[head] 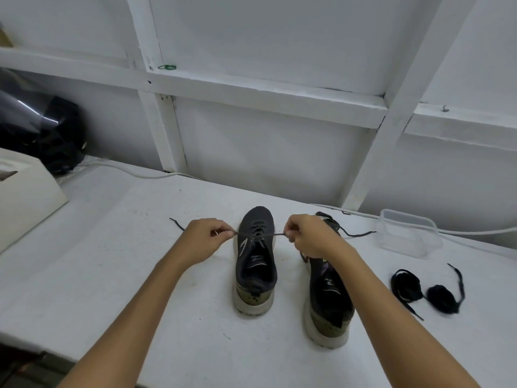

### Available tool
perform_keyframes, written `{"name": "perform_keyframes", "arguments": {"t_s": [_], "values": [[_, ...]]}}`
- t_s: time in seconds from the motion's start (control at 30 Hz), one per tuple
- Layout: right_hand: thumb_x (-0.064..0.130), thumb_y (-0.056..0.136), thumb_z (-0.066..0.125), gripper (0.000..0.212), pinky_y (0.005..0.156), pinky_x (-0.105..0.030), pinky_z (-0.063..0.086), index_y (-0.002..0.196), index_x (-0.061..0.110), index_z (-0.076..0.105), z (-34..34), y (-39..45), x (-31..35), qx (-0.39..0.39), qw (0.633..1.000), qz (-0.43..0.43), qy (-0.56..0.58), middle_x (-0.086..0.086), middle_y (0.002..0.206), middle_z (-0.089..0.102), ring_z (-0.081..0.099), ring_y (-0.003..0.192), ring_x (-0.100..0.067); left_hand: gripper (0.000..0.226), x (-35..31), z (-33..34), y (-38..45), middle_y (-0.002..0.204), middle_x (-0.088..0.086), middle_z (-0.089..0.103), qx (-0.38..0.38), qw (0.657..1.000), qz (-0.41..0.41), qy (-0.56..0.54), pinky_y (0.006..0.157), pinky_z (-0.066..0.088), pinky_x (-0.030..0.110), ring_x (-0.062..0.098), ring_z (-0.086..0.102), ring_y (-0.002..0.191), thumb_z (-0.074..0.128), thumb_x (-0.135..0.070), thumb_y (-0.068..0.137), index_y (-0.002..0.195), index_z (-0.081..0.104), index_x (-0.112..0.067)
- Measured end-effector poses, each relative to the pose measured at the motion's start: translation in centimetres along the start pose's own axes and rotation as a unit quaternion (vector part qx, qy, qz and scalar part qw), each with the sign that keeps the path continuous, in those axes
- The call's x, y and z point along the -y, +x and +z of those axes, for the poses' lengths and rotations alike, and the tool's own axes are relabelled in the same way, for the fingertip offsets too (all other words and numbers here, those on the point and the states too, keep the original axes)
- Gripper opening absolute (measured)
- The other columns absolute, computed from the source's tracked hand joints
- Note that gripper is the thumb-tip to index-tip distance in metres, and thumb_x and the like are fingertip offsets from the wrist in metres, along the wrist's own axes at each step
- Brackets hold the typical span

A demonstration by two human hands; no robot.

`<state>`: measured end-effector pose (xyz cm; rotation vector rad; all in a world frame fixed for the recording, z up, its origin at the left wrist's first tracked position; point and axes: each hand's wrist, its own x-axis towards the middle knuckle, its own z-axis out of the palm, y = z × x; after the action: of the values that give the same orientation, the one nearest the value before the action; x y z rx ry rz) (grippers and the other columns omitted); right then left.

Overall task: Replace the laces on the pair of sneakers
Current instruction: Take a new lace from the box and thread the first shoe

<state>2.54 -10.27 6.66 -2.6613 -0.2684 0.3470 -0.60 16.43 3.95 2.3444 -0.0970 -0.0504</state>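
The left hand (pixel 205 236) and the right hand (pixel 306 233) each pinch one end of the lace (pixel 275 234) and draw it taut sideways across the left sneaker (pixel 256 264), mid-table (pixel 112 261); the lacing looks nearly complete, so knotting seems next, calling for crossing the ends; the right sneaker (pixel 330 292) stands beside, two bundled laces (pixel 425 289) lying further right

Left hand (pixel 205 238): pinches one end of the lace (pixel 257 234), drawn taut across the left sneaker (pixel 256 261).
Right hand (pixel 307 236): pinches the other end.
Right sneaker (pixel 328 292): beside the first, partly under the right forearm.
Spare laces (pixel 428 289): bundled on the white table (pixel 112 247), right.
Clear container (pixel 408 232): behind them.
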Motion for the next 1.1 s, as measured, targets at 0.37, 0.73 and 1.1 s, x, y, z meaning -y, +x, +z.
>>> {"name": "perform_keyframes", "arguments": {"t_s": [0.37, 0.73, 1.1], "values": [[0.022, 0.100, 0.060, 0.031, 0.100, -0.035, 0.049, 0.130, 0.029, 0.064, 1.2, -1.8, 0.7, 0.031, 0.999, -0.038, 0.005, 0.010, 0.128, 0.065, 0.060, 0.117, -0.014, 0.030, -0.2, 1.8, -0.9, 0.121, -0.016, 0.063, 0.034, 0.997, 0.053, 0.046, 0.090, 0.038, 0.014, 0.005, 0.053, 0.111, 0.059, -0.029, 0.100, 0.130, 0.066, -0.028], [0.044, 0.086, 0.075, 0.032, 0.094, -0.025, 0.052, 0.115, 0.031, 0.076, 0.8, -2.3, 1.2, 0.100, 0.991, -0.035, 0.083, 0.013, 0.109, 0.076, 0.067, 0.102, -0.002, 0.016, -0.5, 3.7, -1.2, 0.095, -0.015, 0.069, 0.019, 0.999, 0.029, -0.003, 0.074, 0.045, 0.008, 0.000, 0.062, 0.088, 0.066, -0.025, 0.095, 0.110, 0.073, -0.025], [0.019, 0.100, 0.059, 0.016, 0.065, -0.020, 0.044, 0.091, 0.028, 0.068, 1.2, -1.2, 0.9, 0.016, 0.996, -0.035, 0.077, 0.012, 0.084, 0.067, 0.062, 0.073, -0.008, 0.019, -0.5, 3.0, -1.3, 0.088, -0.018, 0.064, 0.013, 0.998, 0.064, 0.022, 0.073, 0.043, 0.006, 0.002, 0.062, 0.084, 0.062, -0.018, 0.098, 0.110, 0.076, -0.022]]}}
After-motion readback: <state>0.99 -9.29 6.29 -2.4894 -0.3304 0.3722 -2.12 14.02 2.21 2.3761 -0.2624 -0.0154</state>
